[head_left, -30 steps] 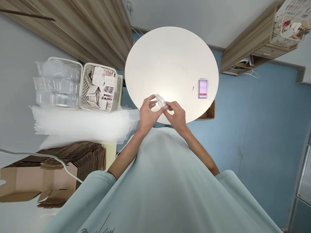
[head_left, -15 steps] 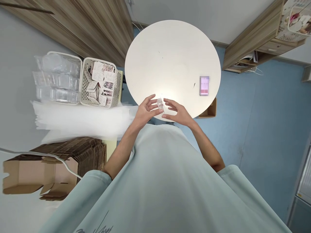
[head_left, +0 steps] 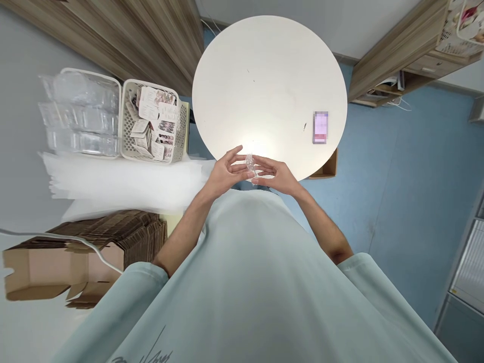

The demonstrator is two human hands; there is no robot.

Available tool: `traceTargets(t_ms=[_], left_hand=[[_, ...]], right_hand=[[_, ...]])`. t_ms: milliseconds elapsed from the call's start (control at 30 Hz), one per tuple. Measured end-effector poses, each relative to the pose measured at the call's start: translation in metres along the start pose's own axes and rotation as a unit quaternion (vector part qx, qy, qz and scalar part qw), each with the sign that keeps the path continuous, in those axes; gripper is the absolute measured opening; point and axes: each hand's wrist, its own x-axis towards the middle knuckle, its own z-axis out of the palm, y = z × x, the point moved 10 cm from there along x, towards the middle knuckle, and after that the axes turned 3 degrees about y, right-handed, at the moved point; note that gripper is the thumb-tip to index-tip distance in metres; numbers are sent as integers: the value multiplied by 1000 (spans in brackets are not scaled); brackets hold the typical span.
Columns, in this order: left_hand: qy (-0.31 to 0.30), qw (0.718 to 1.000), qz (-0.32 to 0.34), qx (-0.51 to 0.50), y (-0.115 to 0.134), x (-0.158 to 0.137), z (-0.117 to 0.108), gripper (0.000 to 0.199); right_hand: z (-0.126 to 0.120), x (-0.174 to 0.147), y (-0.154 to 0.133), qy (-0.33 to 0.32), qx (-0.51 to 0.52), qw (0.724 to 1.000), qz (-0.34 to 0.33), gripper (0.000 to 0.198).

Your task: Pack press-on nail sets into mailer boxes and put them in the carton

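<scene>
A small clear plastic case (head_left: 249,162) is held up between my hands, over the near edge of the round white table (head_left: 264,65). My left hand (head_left: 227,173) grips it from the left, thumb at the lower end and some fingers behind, with the index finger lifted away. From the other side, my right hand (head_left: 279,176) has its fingertips and thumb against the case's right edge. The case is see-through, so its exact shape and any contents cannot be made out.
A phone-like device (head_left: 320,127), blurred out, lies on the table's right side. Left stand a basket of printed cards (head_left: 126,151), a basket of clear plastic packs (head_left: 91,70), white sheets (head_left: 124,181) and folded cardboard boxes (head_left: 139,227). An open wooden box (head_left: 328,166) sits below the table.
My right hand has moved left, closing its fingertips onto the clear plastic case. My left hand keeps its hold. The whole view has shifted slightly.
</scene>
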Motion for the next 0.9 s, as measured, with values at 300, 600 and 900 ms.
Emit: traceTargets(t_ms=[300, 600, 900], left_hand=[[-11, 1000, -6, -3, -4, -7, -11, 115], [-17, 1000, 14, 14, -1, -7, -7, 108], [-61, 996, 34, 59, 0, -8, -13, 101]], right_hand=[[6, -2, 7, -14, 21, 1000, 13, 89], [2, 1, 4, 20, -17, 999, -43, 68], [-15, 3, -4, 104, -78, 982, -138, 57]])
